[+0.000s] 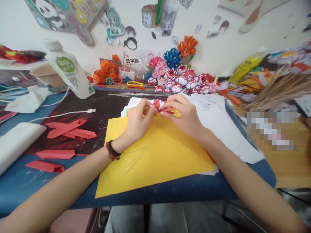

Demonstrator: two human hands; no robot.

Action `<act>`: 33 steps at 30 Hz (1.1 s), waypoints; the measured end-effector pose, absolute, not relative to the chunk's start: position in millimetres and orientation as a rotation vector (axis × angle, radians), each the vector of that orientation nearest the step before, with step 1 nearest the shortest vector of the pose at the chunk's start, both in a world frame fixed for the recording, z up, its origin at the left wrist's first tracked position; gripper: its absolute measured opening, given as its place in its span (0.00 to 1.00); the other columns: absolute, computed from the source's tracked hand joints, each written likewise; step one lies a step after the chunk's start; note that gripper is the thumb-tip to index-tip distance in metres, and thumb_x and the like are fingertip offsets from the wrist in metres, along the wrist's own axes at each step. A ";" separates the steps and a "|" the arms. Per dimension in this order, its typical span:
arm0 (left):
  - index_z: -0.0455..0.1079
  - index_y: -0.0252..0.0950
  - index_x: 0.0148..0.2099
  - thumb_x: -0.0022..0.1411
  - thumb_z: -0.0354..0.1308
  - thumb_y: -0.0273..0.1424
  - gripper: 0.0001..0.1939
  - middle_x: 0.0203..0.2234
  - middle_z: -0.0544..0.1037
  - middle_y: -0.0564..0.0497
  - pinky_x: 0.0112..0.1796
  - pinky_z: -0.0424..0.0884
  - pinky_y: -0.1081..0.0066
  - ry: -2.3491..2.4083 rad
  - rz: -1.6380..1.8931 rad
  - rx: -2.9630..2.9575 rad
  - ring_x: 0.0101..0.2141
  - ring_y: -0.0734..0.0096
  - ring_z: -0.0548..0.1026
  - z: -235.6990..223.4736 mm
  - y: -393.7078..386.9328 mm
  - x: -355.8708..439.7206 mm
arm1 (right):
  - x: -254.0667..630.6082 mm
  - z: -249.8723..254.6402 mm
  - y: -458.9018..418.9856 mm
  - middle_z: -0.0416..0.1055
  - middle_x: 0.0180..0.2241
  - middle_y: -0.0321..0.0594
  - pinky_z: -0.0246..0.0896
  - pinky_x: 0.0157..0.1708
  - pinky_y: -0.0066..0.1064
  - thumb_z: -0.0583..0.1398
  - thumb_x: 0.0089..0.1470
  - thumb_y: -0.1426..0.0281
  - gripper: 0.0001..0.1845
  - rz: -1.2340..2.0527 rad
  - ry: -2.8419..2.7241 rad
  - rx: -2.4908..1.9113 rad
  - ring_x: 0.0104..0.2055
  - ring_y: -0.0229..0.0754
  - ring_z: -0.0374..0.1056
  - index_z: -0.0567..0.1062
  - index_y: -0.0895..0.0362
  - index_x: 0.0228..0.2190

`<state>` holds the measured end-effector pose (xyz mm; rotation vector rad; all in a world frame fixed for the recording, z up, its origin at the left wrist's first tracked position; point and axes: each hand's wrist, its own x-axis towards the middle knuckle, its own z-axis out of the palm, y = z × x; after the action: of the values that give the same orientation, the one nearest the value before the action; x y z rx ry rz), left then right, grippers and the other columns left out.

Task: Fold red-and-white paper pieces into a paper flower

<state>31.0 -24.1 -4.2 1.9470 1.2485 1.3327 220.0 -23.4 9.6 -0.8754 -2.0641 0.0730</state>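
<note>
Between my two hands is a red-and-white paper flower (158, 104), held just above the far edge of a yellow paper sheet (155, 152). My left hand (139, 117) pinches the flower's left side with thumb and fingers. On its right side, the fingers of my right hand (181, 110) are closed on the petals. Several thin wires (136, 160) lie loose on the yellow sheet near my left wrist. Folded red paper pieces (70, 129) rest on the dark mat to the left, some crossed over each other.
White paper sheets (221, 126) spread to the right. Finished paper flowers (179, 79) are heaped along the wall. A white bottle (70, 72), a USB cable (91, 111) and a white power strip (20, 142) stand or lie left. Thin sticks (272, 87) stick out at right.
</note>
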 end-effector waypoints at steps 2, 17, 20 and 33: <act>0.64 0.38 0.36 0.68 0.53 0.34 0.07 0.24 0.78 0.56 0.29 0.69 0.76 1.259 1.311 1.973 0.26 0.76 0.77 -5.0 -22.9 30.4 | 220.1 6.3 -22.6 0.73 0.38 0.41 0.63 0.43 0.37 0.62 0.58 0.66 0.05 0.074 -2.059 -0.874 0.42 0.44 0.68 0.77 0.53 0.35; 0.69 0.41 0.47 0.67 0.57 0.37 0.09 0.43 0.77 0.50 0.41 0.60 0.62 1.400 1.367 2.903 0.43 0.62 0.69 -6.6 -31.3 30.6 | 217.9 2.0 -28.1 0.77 0.37 0.39 0.66 0.40 0.34 0.56 0.63 0.70 0.08 -0.095 -2.086 -0.769 0.40 0.41 0.71 0.76 0.51 0.38; 0.70 0.41 0.45 0.67 0.57 0.37 0.07 0.39 0.77 0.51 0.40 0.58 0.62 1.401 1.411 2.902 0.40 0.63 0.69 -8.2 -29.3 29.2 | 216.4 1.2 -29.5 0.77 0.36 0.39 0.66 0.40 0.33 0.56 0.63 0.71 0.08 -0.109 -2.086 -0.735 0.40 0.40 0.71 0.76 0.52 0.38; 0.71 0.40 0.36 0.68 0.55 0.33 0.07 0.30 0.77 0.54 0.38 0.56 0.62 1.370 1.574 2.841 0.34 0.67 0.69 -9.1 -29.2 28.4 | 209.8 4.6 -36.1 0.75 0.43 0.39 0.66 0.45 0.37 0.56 0.62 0.70 0.13 0.069 -2.024 -0.848 0.43 0.43 0.72 0.70 0.50 0.49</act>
<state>28.4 -29.2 -9.1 2.8408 1.3705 1.5744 209.8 -36.1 4.6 -0.8480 -2.0244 0.0692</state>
